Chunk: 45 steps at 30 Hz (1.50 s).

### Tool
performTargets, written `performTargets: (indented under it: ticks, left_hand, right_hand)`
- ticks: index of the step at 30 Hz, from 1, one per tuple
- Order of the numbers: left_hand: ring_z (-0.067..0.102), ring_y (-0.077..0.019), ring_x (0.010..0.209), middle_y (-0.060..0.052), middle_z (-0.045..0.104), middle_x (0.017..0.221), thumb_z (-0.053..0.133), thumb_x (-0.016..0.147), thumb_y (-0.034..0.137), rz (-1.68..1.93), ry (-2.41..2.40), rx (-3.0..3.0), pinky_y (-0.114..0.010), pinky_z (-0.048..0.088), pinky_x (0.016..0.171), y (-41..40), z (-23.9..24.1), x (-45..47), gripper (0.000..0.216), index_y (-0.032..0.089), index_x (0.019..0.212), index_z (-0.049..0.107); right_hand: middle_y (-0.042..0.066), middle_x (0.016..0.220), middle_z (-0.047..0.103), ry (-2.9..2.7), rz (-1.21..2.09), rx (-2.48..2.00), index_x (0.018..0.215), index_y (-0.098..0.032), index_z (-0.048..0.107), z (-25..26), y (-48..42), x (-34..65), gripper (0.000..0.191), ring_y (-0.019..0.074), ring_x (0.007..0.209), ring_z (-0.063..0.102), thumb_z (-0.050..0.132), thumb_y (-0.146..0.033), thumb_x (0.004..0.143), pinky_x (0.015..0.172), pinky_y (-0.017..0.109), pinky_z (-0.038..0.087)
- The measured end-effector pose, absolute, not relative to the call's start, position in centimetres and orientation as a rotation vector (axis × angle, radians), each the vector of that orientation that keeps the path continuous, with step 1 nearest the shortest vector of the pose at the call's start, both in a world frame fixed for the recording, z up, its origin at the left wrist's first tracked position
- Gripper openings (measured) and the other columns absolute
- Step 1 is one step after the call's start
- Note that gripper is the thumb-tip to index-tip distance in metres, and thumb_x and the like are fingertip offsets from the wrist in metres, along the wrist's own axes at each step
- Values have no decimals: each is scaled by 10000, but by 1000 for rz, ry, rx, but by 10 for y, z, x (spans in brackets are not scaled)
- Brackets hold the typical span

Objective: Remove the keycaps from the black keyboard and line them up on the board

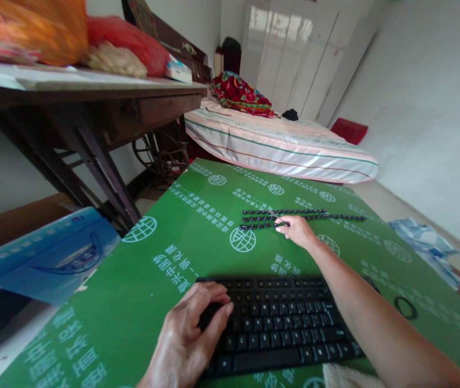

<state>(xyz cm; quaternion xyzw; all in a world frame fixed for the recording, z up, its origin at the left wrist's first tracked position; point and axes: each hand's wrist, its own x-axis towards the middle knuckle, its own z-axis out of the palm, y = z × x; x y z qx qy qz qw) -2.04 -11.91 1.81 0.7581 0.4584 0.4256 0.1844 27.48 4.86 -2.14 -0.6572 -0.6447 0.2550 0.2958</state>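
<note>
A black keyboard (272, 323) lies on the green board, with keycaps gone from its upper rows and bare switch spots showing there. My left hand (193, 328) is closed over the keyboard's left end, thumb and fingers curled on it. Farther out, my right hand (297, 230) pinches a small black keycap at the front row of loose pieces; a thin, wire-like bit also shows by the fingertips, too small to make out. Loose black keycaps (254, 219) stand in three lines on the board, partly hidden behind my right hand.
Under everything is the green printed board (133, 285). A black ring-shaped item (405, 307) lies right of my forearm, and a pale cloth (349, 375) at the near edge. A bed (286, 143) stands beyond, a wooden sewing table (153, 110) at left, a blue bag (52, 258) below it.
</note>
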Motion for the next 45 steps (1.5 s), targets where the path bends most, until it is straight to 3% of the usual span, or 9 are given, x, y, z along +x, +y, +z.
performTargets:
  ticks: [33, 37, 40, 45]
  left_hand:
    - [640, -150, 836, -6, 667, 862, 587, 795, 241, 1132, 1327, 2142, -244, 525, 751, -118, 13, -22, 111, 208, 900, 605]
    - [641, -140, 803, -5, 665, 857, 593, 791, 230, 1149, 1333, 2073, -243, 521, 737, -117, 13, -21, 90, 194, 872, 609]
    - [645, -135, 780, -9, 666, 866, 595, 788, 228, 1148, 1352, 2018, -241, 523, 726, -118, 14, -19, 85, 182, 856, 616]
    - [649, -139, 769, -12, 670, 843, 593, 784, 231, 1150, 1375, 1986, -245, 527, 720, -118, 12, -16, 113, 175, 876, 625]
  right_hand:
    - [-35, 569, 609, -1739, 592, -1785, 983, -202, 687, -20, 54, 274, 341, 81, 405, 476, 700, -314, 661, 457, 209, 378]
    - [-33, 515, 567, -1706, 569, -1778, 935, -171, 680, -8, 41, 276, 326, 85, 387, 474, 575, -427, 762, 428, 198, 369]
    - [-12, 542, 580, -1655, 579, -1747, 929, -156, 663, 6, 22, 275, 437, 90, 387, 502, 444, -519, 823, 430, 198, 395]
    - [51, 673, 639, -1560, 483, -1573, 896, -135, 668, 25, -31, 265, 540, 143, 580, 606, 372, -583, 835, 577, 242, 464]
